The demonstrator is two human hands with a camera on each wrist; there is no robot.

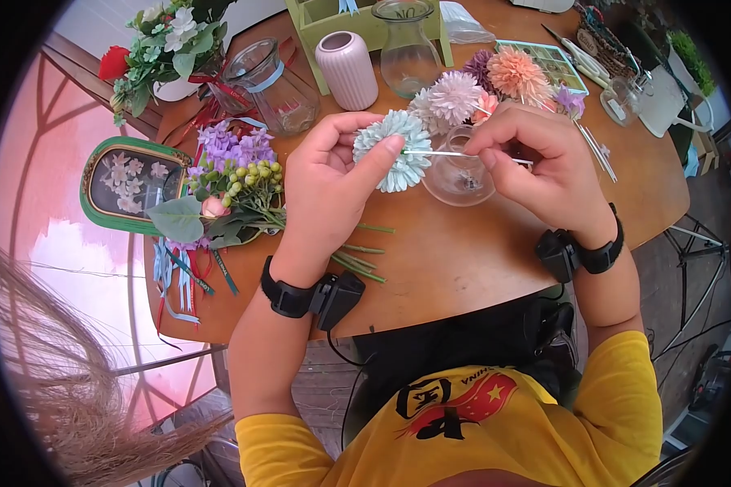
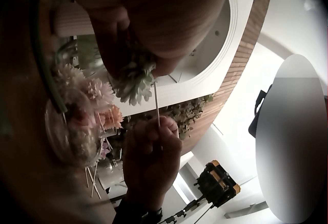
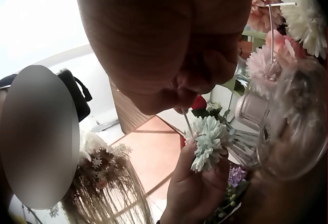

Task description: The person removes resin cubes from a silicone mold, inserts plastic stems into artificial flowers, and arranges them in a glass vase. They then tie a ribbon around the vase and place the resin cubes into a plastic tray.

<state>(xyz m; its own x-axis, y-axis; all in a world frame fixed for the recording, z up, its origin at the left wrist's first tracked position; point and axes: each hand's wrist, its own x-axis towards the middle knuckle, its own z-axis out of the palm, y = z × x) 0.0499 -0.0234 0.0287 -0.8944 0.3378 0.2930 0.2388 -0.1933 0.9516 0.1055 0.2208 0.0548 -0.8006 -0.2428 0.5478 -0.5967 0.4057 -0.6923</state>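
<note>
My left hand (image 1: 321,183) holds a pale blue-green artificial flower (image 1: 406,130), its thumb at the green base where the stem joins. From that base a thin white stick stem (image 1: 430,152) runs sideways. My right hand (image 1: 548,158) pinches this stem between thumb and fingertips, some way from the bloom. In the right wrist view the flower (image 3: 210,139) sits in the left fingers, petals spread. A round clear glass vase (image 1: 460,187) stands just behind the stem. Beyond it are pink (image 1: 455,97), purple and orange (image 1: 516,73) blooms on white sticks.
A bouquet of purple flowers and green berries (image 1: 252,178) lies left, its green stems (image 1: 365,264) near my left wrist. Behind stand a ribboned glass jar (image 1: 280,101), a pink ribbed vase (image 1: 347,73) and a clear vase (image 1: 406,57). A green frame (image 1: 98,199) lies far left.
</note>
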